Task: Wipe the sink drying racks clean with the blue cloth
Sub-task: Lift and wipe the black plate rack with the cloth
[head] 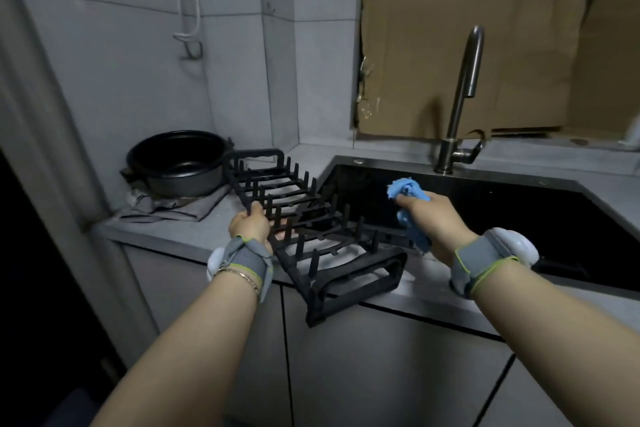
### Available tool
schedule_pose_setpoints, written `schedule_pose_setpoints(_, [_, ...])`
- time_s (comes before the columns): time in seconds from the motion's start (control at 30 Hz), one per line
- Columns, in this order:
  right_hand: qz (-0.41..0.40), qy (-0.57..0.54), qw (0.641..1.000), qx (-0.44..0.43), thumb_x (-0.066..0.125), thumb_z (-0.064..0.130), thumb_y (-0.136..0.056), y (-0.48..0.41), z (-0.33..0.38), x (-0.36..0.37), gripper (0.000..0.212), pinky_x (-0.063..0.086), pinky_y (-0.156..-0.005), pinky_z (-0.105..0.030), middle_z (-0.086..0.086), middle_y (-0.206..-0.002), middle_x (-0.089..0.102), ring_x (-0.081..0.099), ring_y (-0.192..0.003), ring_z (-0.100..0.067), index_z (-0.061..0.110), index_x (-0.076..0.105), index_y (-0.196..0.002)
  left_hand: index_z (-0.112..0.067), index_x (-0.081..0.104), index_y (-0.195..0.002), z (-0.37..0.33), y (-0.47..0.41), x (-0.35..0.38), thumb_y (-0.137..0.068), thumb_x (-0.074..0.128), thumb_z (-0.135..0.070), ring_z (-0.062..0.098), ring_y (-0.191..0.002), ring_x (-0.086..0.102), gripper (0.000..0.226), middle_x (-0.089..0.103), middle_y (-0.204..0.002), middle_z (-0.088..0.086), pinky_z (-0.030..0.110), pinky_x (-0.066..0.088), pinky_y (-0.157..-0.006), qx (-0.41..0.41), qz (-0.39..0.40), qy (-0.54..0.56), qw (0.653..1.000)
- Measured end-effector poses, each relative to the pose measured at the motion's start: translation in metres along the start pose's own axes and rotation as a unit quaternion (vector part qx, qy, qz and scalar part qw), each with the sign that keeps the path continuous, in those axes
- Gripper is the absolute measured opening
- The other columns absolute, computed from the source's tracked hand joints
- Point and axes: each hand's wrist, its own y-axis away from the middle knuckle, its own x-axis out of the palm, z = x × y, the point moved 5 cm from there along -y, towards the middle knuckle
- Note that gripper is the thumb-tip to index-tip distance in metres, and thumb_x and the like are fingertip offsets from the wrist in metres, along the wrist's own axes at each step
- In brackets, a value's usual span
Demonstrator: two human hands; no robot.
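L hand: fingers curled over the drying rack's left side rail, about mid-length, firm hold.
R hand: fist closed round the blue cloth, bunched up. One wad pokes out ahead of my knuckles, a tail hangs below my palm.
Rack pos: flat on the counter, left of the sink, near end poking out past the counter's front edge.
Long axis: diagonal, far-left by the pot to near-right toward me, handle loop at each end. One long piece or two end to end? Can't tell.
Key relation: cloth sits right of the rack, over the basin, not touching it. So the wipe goes leftward across the prongs, then along the diagonal.
Nearer hand: L is already on it as the anchor; R is close to the right rail, short reach.
In the way: upright prongs will prob snag the cloth, so I reckon I'll work btwn rows.
Around: pot on a grey cloth touching or nearly touching the far end; faucet behind the sink, well clear; cardboard in the window.
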Motion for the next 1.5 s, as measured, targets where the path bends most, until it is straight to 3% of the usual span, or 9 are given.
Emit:
schedule_pose_setpoints(0.33, [0.077, 0.034, 0.985, 0.151, 0.054, 0.021, -0.095, 0.003, -0.046, 0.016, 0.021, 0.038, -0.041, -0.019, -0.009, -0.060, 0.053, 0.047, -0.043, -0.017, 0.008, 0.053, -0.078, 0.001, 0.055, -0.122, 0.024, -0.047, 0.010, -0.096, 0.047, -0.036, 0.033, -0.109, 0.061, 0.046, 0.061, -0.121, 0.019, 0.044, 0.052, -0.093, -0.037, 0.099, 0.037, 0.994])
schedule_pose_setpoints(0.53, [0.193, -0.055, 0.951, 0.234, 0.050, 0.028, -0.095, 0.003, -0.062, 0.062, 0.028, 0.053, -0.051, -0.025, -0.008, -0.060, 0.065, 0.061, -0.045, -0.016, 0.005, 0.059, -0.083, -0.014, 0.050, -0.073, 0.028, -0.067, 0.006, -0.095, 0.045, -0.042, 0.035, -0.098, 0.064, 0.036, 0.065, -0.103, 0.020, 0.043, 0.054, -0.085, -0.023, 0.091, -0.017, 0.995])
schedule_pose_setpoints(0.67, [0.166, -0.132, 0.952, 0.222, 0.048, 0.025, -0.097, 0.000, -0.053, 0.080, 0.028, 0.049, -0.043, -0.022, -0.004, -0.050, 0.061, 0.058, -0.038, -0.013, 0.007, 0.057, -0.077, 0.009, 0.054, -0.120, 0.009, -0.064, -0.014, -0.098, 0.037, -0.046, 0.037, -0.111, 0.054, 0.061, 0.055, -0.124, 0.027, 0.036, 0.044, -0.094, -0.024, 0.051, -0.082, 0.995])
schedule_pose_setpoints(0.87, [0.161, -0.070, 0.962, 0.207, 0.052, 0.027, -0.095, 0.003, -0.055, 0.114, 0.030, 0.037, -0.033, -0.015, -0.003, -0.040, 0.053, 0.049, -0.029, -0.013, 0.008, 0.051, -0.072, -0.015, 0.039, -0.141, -0.008, -0.056, -0.022, -0.103, 0.027, -0.038, 0.020, -0.123, 0.046, 0.046, 0.044, -0.137, -0.002, 0.021, 0.038, -0.096, 0.027, 0.159, 0.002, 0.987])
schedule_pose_setpoints(1.03, [0.172, -0.064, 0.961, 0.206, 0.053, 0.029, -0.094, 0.006, -0.063, 0.129, 0.028, 0.034, -0.035, -0.017, -0.010, -0.057, 0.048, 0.044, -0.032, -0.016, 0.009, 0.049, -0.076, -0.001, 0.043, -0.136, -0.005, -0.052, -0.036, -0.101, 0.037, -0.040, 0.032, -0.123, 0.050, 0.053, 0.053, -0.125, 0.012, 0.026, 0.048, -0.068, 0.012, 0.166, -0.083, 0.983])
schedule_pose_setpoints(1.13, [0.177, -0.062, 0.960, 0.207, 0.053, 0.031, -0.094, 0.006, -0.064, 0.128, 0.025, 0.036, -0.047, -0.025, -0.010, -0.055, 0.051, 0.044, -0.046, -0.022, 0.008, 0.048, -0.088, -0.006, 0.040, -0.140, -0.017, -0.054, -0.037, -0.100, 0.032, -0.043, 0.031, -0.127, 0.044, 0.055, 0.048, -0.138, 0.014, 0.030, 0.037, -0.093, 0.085, 0.158, -0.228, 0.957])
schedule_pose_setpoints(1.23, [0.164, -0.042, 0.968, 0.186, 0.052, 0.031, -0.095, 0.005, -0.061, 0.121, 0.023, 0.037, -0.051, -0.028, -0.012, -0.056, 0.052, 0.045, -0.049, -0.024, 0.009, 0.046, -0.097, -0.007, 0.059, -0.113, -0.020, -0.047, -0.029, -0.098, 0.037, -0.046, 0.029, -0.113, 0.049, 0.047, 0.058, -0.113, 0.011, 0.027, 0.034, -0.089, 0.097, 0.169, -0.275, 0.942])
schedule_pose_setpoints(1.3, [0.148, -0.050, 0.971, 0.182, 0.052, 0.030, -0.095, 0.003, -0.059, 0.111, 0.023, 0.040, -0.054, -0.030, -0.013, -0.062, 0.052, 0.047, -0.051, -0.024, 0.008, 0.047, -0.091, -0.001, 0.055, -0.123, -0.022, -0.038, -0.018, -0.095, 0.045, -0.047, 0.031, -0.119, 0.049, 0.055, 0.056, -0.125, 0.014, 0.031, 0.036, -0.096, 0.112, 0.172, -0.276, 0.939])
schedule_pose_setpoints(1.5, [0.078, -0.066, 0.991, 0.092, 0.047, 0.022, -0.097, -0.009, -0.043, 0.070, 0.020, 0.029, -0.033, -0.016, -0.014, -0.054, 0.045, 0.038, -0.031, -0.018, 0.006, 0.044, -0.085, -0.003, 0.036, -0.140, -0.035, -0.013, 0.008, -0.092, 0.052, -0.041, 0.034, -0.132, 0.038, 0.063, 0.038, -0.145, 0.019, 0.035, 0.034, -0.105, 0.160, 0.123, -0.367, 0.908])
